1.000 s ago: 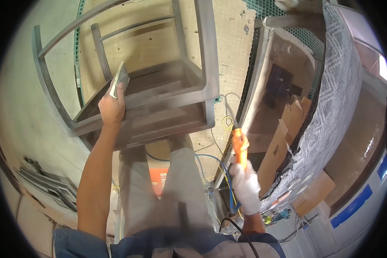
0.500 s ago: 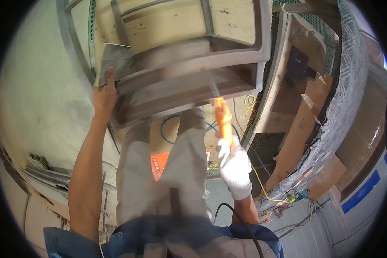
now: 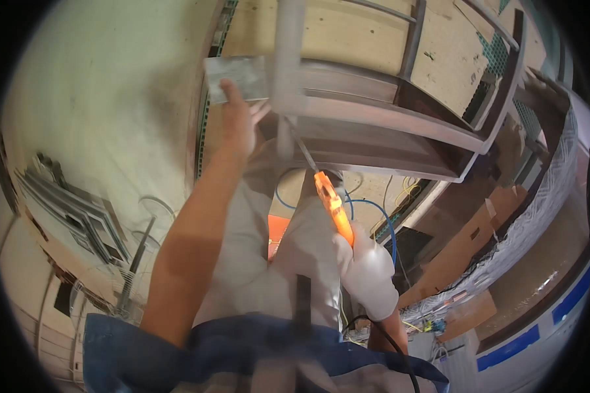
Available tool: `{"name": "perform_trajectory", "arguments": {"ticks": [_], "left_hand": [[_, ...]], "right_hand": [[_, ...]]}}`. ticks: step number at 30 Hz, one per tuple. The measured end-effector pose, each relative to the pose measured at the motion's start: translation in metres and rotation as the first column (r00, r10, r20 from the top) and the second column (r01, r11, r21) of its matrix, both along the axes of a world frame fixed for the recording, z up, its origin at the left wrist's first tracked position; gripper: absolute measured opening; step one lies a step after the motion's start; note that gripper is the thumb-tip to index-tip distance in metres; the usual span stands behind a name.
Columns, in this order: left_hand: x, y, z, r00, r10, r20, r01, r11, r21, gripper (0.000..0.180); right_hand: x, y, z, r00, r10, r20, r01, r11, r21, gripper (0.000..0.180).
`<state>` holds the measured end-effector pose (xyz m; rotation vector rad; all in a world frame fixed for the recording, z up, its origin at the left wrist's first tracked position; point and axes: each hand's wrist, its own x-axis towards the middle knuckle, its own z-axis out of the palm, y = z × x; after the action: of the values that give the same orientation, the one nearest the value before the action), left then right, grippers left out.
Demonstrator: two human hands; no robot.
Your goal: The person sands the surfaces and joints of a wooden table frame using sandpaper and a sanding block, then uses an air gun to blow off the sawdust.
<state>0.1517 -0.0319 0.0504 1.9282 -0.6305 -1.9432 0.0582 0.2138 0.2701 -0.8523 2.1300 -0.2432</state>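
My right hand [image 3: 369, 276], in a white glove, is closed around an orange welding electrode holder [image 3: 334, 208]. A thin rod [image 3: 301, 149] sticks out of its far end toward a corner of the brown metal frame [image 3: 387, 118]. Whether the rod's tip touches the frame cannot be made out. My bare left hand [image 3: 238, 121] grips a flat grey rectangular plate [image 3: 236, 75], with the thumb lying over its face. The plate is beside the frame's blurred left upright [image 3: 288, 56]. Both hands are above my legs, at the frame's near left end.
Behind the frame is a pale wooden board [image 3: 347, 39]. A blue cable [image 3: 390, 226] loops below it, and a black cable [image 3: 396, 347] runs by my right forearm. Torn cardboard [image 3: 462, 239] and a grey wrapped roll [image 3: 537, 216] stand right; metal strips [image 3: 78, 216] lie left.
The view has turned, so the frame appears farther right. My left hand with the plate is now nearer the rod. The rod points at the frame's left corner instead of its middle.
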Motion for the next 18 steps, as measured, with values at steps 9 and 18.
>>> {"name": "perform_trajectory", "arguments": {"ticks": [9, 18], "left_hand": [[0.002, 0.018, 0.003, 0.960, 0.028, -0.278, -0.036, 0.999, -0.024, 0.093], [0.015, 0.023, -0.012, 0.961, -0.048, -0.271, 0.042, 0.999, -0.028, 0.090]], "right_hand": [[-0.017, -0.072, 0.017, 0.999, -0.042, -0.004, 0.042, 0.965, 0.259, 0.027], [-0.064, -0.158, 0.017, 0.967, -0.242, -0.082, 0.249, 0.963, 0.098, 0.052]]}}
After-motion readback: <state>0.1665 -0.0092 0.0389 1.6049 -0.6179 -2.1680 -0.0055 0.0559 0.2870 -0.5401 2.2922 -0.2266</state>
